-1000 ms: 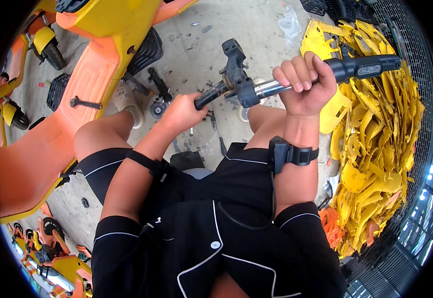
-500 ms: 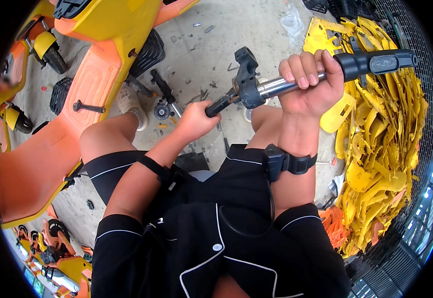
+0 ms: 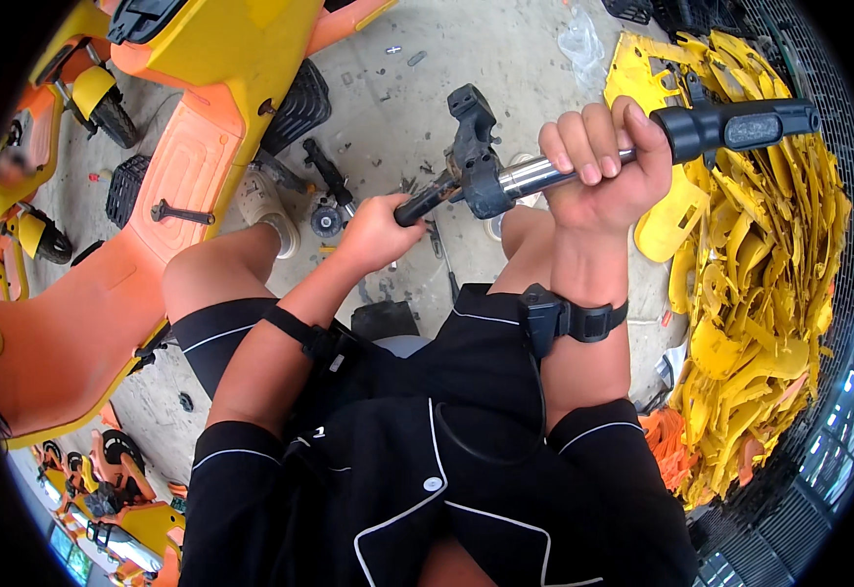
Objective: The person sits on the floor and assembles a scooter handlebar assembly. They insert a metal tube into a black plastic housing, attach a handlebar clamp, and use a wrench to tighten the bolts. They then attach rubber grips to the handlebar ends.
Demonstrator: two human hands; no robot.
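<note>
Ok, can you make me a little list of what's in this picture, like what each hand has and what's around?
Left hand: gripping the dark left end of the handlebar
Right hand: wrapped around the shiny silver metal handlebar tube
On the bar: black clamp block in the middle, black rubber grip at the right end
Right side: pile of yellow plastic panels
Left side: orange and yellow scooter body
Ground: grey concrete floor with small loose parts

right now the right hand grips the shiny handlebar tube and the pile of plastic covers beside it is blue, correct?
Not quite. The head view shows the right hand gripping the shiny handlebar tube, but the pile of plastic covers beside it is yellow, not blue.
</note>
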